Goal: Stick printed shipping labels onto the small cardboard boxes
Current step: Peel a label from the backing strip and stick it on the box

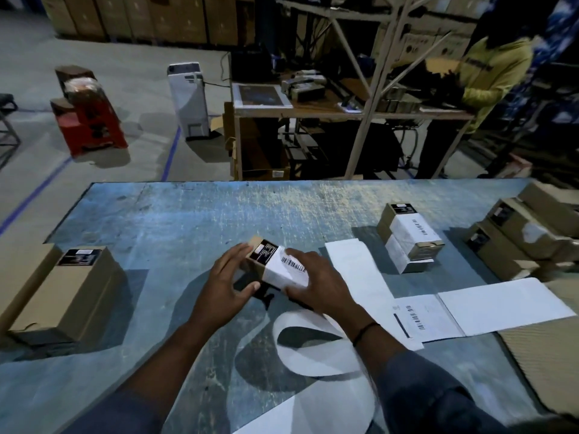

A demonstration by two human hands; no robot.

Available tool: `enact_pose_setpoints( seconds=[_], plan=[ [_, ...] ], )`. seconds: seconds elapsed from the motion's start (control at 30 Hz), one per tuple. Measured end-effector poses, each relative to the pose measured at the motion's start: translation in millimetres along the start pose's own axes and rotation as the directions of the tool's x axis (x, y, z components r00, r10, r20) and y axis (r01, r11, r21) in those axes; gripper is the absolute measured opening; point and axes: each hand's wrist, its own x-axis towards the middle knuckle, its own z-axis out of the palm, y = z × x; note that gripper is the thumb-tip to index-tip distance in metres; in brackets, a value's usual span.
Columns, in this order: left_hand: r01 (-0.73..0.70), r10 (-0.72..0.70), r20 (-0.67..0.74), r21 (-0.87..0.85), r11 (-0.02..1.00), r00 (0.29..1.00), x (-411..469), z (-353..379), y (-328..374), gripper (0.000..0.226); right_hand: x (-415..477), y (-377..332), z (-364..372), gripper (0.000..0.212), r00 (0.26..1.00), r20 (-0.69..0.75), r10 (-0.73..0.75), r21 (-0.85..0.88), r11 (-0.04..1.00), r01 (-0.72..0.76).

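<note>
A small cardboard box [272, 263] with a black sticker on its end sits tilted at the middle of the blue table [175, 214]. A white barcode label [289, 270] covers its top. My left hand [227, 281] grips the box's left side, thumb at its near edge. My right hand [316, 285] holds the right side, with its fingers over the label. A long white strip of label backing [313, 346] curls from under my right hand toward me. A printed label [416, 317] lies on white sheets to the right.
A plain box [69, 292] stands at the table's left. Two stacked labelled boxes [410, 242] sit right of centre, with several unlabelled boxes [526, 233] at the far right. Corrugated cardboard [545, 364] lies near right. Beyond, a person in yellow [492, 76] works at a bench.
</note>
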Motion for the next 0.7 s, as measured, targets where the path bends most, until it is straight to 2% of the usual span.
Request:
enact_pose_setpoints(
  seconds=[0.17,0.33,0.53,0.7],
  plan=[
    [-0.034,0.031,-0.028,-0.113,0.993,0.999,13,16,30,0.054,4,29,-56,0.076,0.947,-0.291,0.135,0.016,0.99,-0.137],
    [-0.025,0.031,0.038,-0.168,0.986,0.999,19,36,52,0.031,7,78,-128,0.077,0.789,-0.519,0.329,0.018,0.927,-0.374],
    [0.021,0.002,0.11,-0.212,0.977,0.994,17,56,65,0.018,3,141,-179,0.076,0.677,-0.558,0.479,0.021,0.824,-0.566],
    [0.085,-0.047,0.167,-0.227,0.97,0.985,12,66,70,0.015,-5,164,-181,0.075,0.679,-0.486,0.55,-0.028,0.767,-0.641]
  ],
)
